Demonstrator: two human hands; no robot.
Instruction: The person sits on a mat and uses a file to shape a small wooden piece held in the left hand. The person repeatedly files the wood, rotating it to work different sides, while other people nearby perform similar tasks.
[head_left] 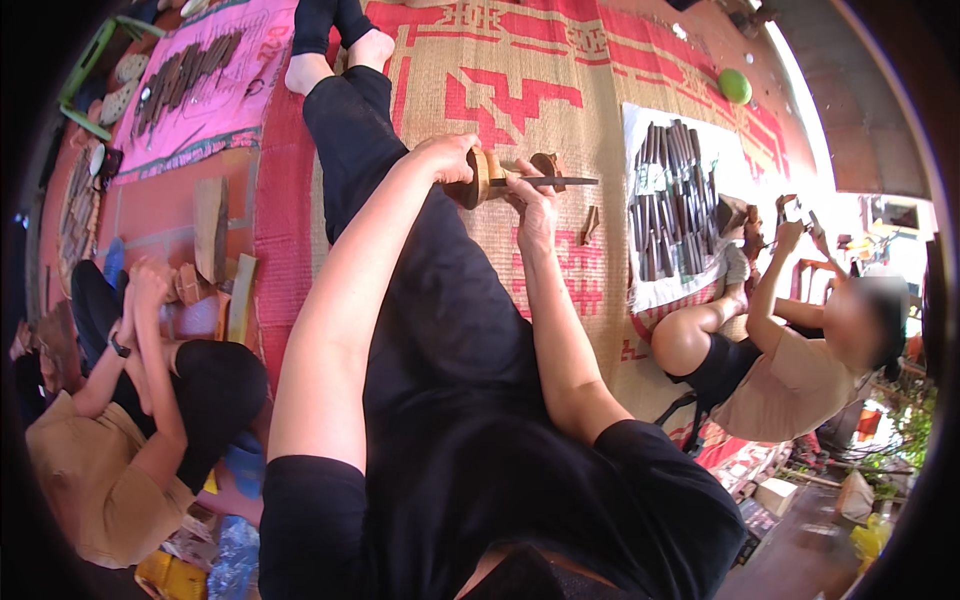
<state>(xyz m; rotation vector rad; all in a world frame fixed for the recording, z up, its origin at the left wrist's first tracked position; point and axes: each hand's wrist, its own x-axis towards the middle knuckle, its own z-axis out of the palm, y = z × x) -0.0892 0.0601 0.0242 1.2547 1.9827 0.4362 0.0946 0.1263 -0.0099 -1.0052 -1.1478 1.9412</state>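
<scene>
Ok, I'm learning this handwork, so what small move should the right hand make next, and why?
Probably a short, light stroke of the dark tool against the wooden piece: the right hand grips the tool, its left end appears to be at the wood, and the left hand holds the piece.

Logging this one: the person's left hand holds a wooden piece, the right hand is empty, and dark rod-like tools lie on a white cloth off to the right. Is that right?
Not quite: the right hand isn't empty. The head view shows it holding a slim dark tool. The left hand does hold a wooden piece, and dark rod-like tools lie on a white cloth off to the right.
</scene>
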